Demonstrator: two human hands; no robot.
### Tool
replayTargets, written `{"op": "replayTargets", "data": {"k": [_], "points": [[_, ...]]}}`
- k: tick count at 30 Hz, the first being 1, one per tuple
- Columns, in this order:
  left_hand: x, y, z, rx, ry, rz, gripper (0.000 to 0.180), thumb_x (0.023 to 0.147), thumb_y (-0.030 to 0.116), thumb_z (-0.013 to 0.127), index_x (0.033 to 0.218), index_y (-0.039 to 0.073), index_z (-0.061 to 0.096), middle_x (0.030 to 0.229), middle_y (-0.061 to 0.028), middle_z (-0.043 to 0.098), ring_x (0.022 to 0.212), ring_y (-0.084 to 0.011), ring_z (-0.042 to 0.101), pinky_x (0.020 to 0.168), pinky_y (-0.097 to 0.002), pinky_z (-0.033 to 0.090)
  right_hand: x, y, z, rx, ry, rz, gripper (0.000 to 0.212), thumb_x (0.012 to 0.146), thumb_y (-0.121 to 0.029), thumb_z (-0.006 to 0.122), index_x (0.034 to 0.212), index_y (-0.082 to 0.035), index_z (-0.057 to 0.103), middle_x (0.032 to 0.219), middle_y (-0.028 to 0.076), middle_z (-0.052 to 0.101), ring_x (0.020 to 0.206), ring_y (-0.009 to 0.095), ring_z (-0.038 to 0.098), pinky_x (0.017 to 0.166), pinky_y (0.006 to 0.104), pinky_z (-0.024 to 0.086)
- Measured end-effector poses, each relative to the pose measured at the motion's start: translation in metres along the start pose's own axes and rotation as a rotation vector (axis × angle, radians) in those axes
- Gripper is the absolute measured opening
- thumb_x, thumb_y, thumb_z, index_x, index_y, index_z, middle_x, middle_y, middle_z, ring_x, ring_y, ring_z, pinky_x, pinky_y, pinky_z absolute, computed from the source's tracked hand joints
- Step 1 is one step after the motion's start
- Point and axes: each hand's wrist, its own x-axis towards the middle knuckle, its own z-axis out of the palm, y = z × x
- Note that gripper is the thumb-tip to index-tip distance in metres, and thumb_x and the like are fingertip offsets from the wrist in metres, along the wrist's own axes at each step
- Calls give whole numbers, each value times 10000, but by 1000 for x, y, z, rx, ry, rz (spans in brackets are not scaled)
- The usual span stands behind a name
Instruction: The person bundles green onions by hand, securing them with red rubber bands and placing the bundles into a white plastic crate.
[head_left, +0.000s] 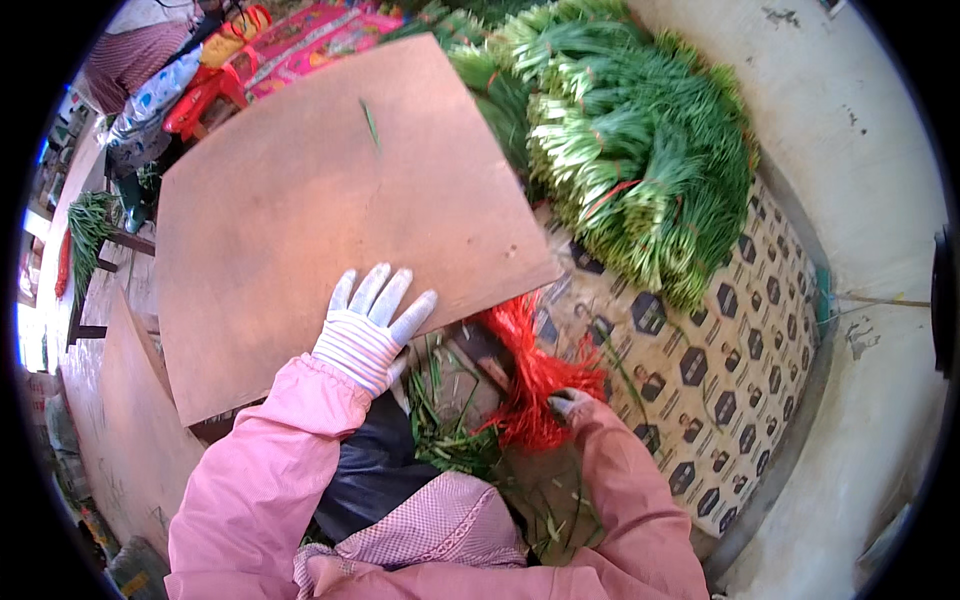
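Note:
My left hand (pixel 372 325), in a pale glove with a striped cuff, lies on the near edge of a bare brown board (pixel 300 200). Its fingers are spread flat, with nothing under them that I can see. Lower right, my gloved right hand (pixel 568 402) is closed on a bunch of red plastic tie strings (pixel 530 375) hanging beside the board's right corner. How many strings it grips is hidden. One loose green leaf (pixel 370 124) lies on the board's far part. Beyond the right corner, bundles of chives (pixel 640 150) are piled up, bound with red ties.
The chives rest on a patterned sheet (pixel 740 330) beside a pale wall (pixel 850 130). Green scraps (pixel 440 420) litter the floor by my lap. Far left are a red stool (pixel 205 100), another person (pixel 140 60) and more greens (pixel 90 225) on a low bench. A pink patterned cloth (pixel 310 45) lies behind the board.

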Motion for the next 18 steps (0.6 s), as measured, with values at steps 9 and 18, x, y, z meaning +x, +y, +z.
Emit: {"op": "replayTargets", "data": {"k": [9, 18], "points": [[1, -1, 3, 41, 64, -21, 768, 546, 209, 740, 1265, 163, 475, 1295, -172, 432, 1206, -372, 399, 1011, -510, 287, -63, 109, 15, 387, 379, 337, 337, 833, -311, 640, 1015, -31, 599, 749, 50, 589, 609, 156, 538, 543, 297, 428], [2, 1, 12, 158, 30, -23, 760, 587, 148, 721, 1295, 146, 445, 1323, -168, 410, 1236, -371, 378, 1031, -484, 286, -59, 118, 49, 464, 592, -156, 288, 818, -199, 647, 1040, -30, 577, 861, 47, 600, 735, 140, 529, 714, 258, 437]]}}
